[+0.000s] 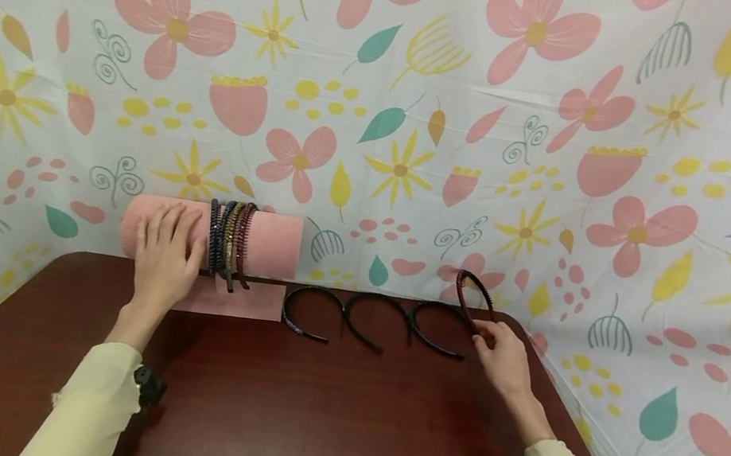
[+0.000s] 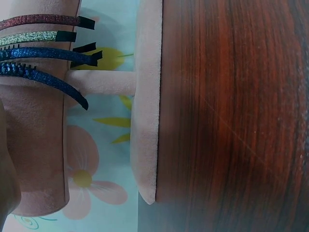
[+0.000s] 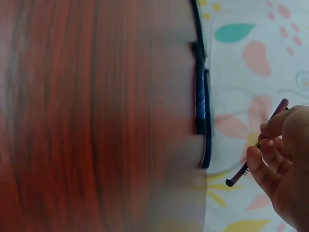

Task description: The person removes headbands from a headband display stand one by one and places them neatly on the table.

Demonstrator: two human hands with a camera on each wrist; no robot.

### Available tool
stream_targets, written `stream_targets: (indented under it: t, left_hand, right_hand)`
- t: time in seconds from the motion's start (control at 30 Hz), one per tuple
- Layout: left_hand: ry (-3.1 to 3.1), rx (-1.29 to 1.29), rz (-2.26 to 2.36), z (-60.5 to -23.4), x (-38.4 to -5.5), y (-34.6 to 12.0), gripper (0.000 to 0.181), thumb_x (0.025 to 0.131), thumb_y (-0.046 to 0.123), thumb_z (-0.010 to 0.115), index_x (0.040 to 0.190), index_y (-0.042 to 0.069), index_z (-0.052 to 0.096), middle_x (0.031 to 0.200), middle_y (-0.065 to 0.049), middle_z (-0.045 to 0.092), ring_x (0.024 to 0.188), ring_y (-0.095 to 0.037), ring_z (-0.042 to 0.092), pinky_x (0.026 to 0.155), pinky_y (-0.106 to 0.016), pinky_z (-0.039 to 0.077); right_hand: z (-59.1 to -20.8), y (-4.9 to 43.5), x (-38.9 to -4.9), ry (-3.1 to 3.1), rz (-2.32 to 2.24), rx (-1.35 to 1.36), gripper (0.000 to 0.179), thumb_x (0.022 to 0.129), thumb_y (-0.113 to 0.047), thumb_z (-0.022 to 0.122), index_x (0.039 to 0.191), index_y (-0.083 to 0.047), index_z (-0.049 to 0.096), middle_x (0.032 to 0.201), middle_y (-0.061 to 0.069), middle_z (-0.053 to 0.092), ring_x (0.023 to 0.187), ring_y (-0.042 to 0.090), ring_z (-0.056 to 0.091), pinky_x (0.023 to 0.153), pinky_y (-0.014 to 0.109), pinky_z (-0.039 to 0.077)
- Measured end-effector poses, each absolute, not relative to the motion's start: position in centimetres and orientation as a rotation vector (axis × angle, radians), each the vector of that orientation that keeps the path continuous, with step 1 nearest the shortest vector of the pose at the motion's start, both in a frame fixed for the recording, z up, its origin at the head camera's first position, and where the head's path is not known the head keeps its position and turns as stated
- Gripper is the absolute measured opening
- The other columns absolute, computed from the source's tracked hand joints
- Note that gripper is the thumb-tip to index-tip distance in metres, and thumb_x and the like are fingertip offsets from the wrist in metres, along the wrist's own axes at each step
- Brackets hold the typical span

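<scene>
My left hand [image 1: 164,251] rests on the left part of a pink padded roll [image 1: 275,245], its fingers laid over the top. Several toothed headbands sit around the roll just right of that hand: two blue ones, a silvery glitter headband [image 2: 34,36] and a red glitter headband [image 2: 43,20]. Off the table's far right corner, my right hand [image 1: 505,358] pinches a dark red toothed headband [image 3: 237,175] between thumb and fingers, its arch raised. Three dark headbands lie in a row between the roll and this hand, the rightmost headband [image 1: 433,344] nearest to it.
A short pink post [image 2: 104,82] joins the roll to a flat pink base [image 1: 251,306] on the dark wooden table [image 1: 320,414]. Behind the table's far edge hangs a flower-print cloth [image 1: 386,102]. Both wrists carry small black cameras.
</scene>
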State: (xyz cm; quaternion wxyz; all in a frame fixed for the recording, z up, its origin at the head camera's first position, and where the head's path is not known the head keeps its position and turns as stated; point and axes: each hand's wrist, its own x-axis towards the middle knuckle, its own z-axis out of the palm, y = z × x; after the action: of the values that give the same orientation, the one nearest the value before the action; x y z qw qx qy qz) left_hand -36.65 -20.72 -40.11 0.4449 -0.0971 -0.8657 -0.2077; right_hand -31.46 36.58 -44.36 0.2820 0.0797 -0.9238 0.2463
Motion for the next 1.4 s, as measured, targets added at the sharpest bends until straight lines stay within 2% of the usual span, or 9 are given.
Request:
stream_targets:
  t: [0.23,0.4,0.7,0.93,1.23,1.4]
  left_hand:
    - [-2.151,-0.238,-0.516,-40.2,-36.7,-20.7,0.047,0.100,0.033,0.046,0.142,0.011,0.047,0.152,-0.016,0.039,0.145,-0.036,0.026,0.121,-0.059,0.007]
    - [-2.159,-0.241,-0.525,-40.1,-36.7,-20.7,0.047,0.100,0.032,0.046,0.142,0.012,0.046,0.153,-0.015,0.038,0.146,-0.036,0.025,0.122,-0.058,0.006]
    - [-2.143,-0.248,-0.517,-40.2,-36.9,-20.7,0.046,0.100,0.033,0.045,0.141,0.011,0.047,0.152,-0.016,0.039,0.145,-0.036,0.026,0.122,-0.057,0.006]
    - [-2.138,-0.246,-0.513,-40.1,-36.8,-20.7,0.046,0.101,0.033,0.045,0.141,0.012,0.047,0.152,-0.016,0.039,0.145,-0.036,0.027,0.122,-0.057,0.006]
    - [-2.136,-0.246,-0.514,-40.3,-36.9,-20.8,0.046,0.100,0.031,0.046,0.141,0.011,0.047,0.151,-0.016,0.039,0.144,-0.036,0.027,0.122,-0.057,0.006]
    - [-2.134,-0.250,-0.517,-40.3,-37.0,-20.9,0.046,0.100,0.032,0.045,0.141,0.012,0.047,0.151,-0.016,0.040,0.144,-0.036,0.027,0.122,-0.057,0.006]
  right_hand:
    - [-44.9,38.2,-31.3,-2.507,0.642,0.171,0.027,0.092,-0.007,0.064,0.119,-0.003,0.069,0.095,0.013,0.063,0.063,0.017,0.049,0.056,0.027,0.038]
    - [-45.1,38.9,-31.1,-2.509,0.623,0.155,0.027,0.092,-0.005,0.065,0.118,-0.002,0.069,0.095,0.015,0.063,0.062,0.018,0.047,0.057,0.029,0.037]
    - [-45.8,40.4,-31.1,-2.558,0.620,0.094,0.027,0.092,-0.006,0.064,0.117,0.001,0.069,0.094,0.018,0.064,0.070,0.023,0.054,0.062,0.033,0.042]
    - [-46.1,41.3,-31.3,-2.601,0.622,0.079,0.027,0.092,-0.007,0.063,0.117,0.001,0.069,0.099,0.020,0.064,0.079,0.030,0.061,0.068,0.042,0.049]
    - [-46.0,42.0,-31.9,-2.670,0.603,0.056,0.027,0.092,-0.005,0.060,0.116,0.000,0.070,0.108,0.024,0.063,0.083,0.030,0.059,0.070,0.042,0.046]
    - [-45.8,42.2,-32.3,-2.737,0.606,0.005,0.026,0.094,-0.007,0.057,0.116,-0.001,0.070,0.116,0.027,0.060,0.080,0.029,0.056,0.066,0.037,0.042]
